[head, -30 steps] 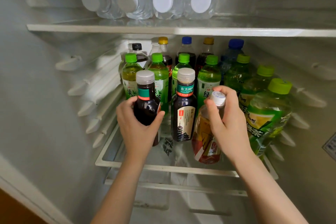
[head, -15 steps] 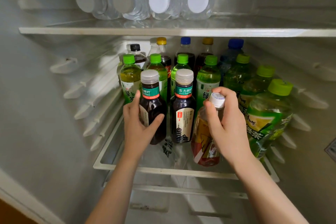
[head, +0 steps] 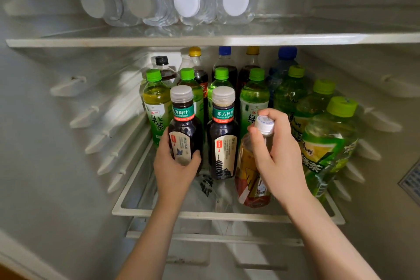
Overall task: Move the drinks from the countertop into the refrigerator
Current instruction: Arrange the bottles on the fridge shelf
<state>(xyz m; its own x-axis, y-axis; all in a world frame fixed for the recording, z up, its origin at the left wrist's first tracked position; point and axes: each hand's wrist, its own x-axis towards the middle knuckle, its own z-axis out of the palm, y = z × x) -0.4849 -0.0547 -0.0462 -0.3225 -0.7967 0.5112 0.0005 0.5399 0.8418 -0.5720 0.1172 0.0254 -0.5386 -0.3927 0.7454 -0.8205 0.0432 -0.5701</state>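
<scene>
Left hand (head: 173,173) is curling round a dark 东方树叶 bottle (head: 184,129), its twin (head: 223,136) standing right of the fingers. Right hand (head: 279,157) is gripping a tilted amber bottle (head: 248,179) on the shelf (head: 204,214), with green 绿茶 bottles (head: 254,100) crowding behind.

vent grille (head: 411,180) on right wall | brown patch (head: 8,276) at bottom-left corner

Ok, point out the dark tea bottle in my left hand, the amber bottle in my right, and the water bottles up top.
dark tea bottle (head: 185,127): head view, dark shoulder.
amber bottle (head: 246,168): head view, yellow label.
water bottles (head: 235,0): head view, rightmost white cap.
</scene>
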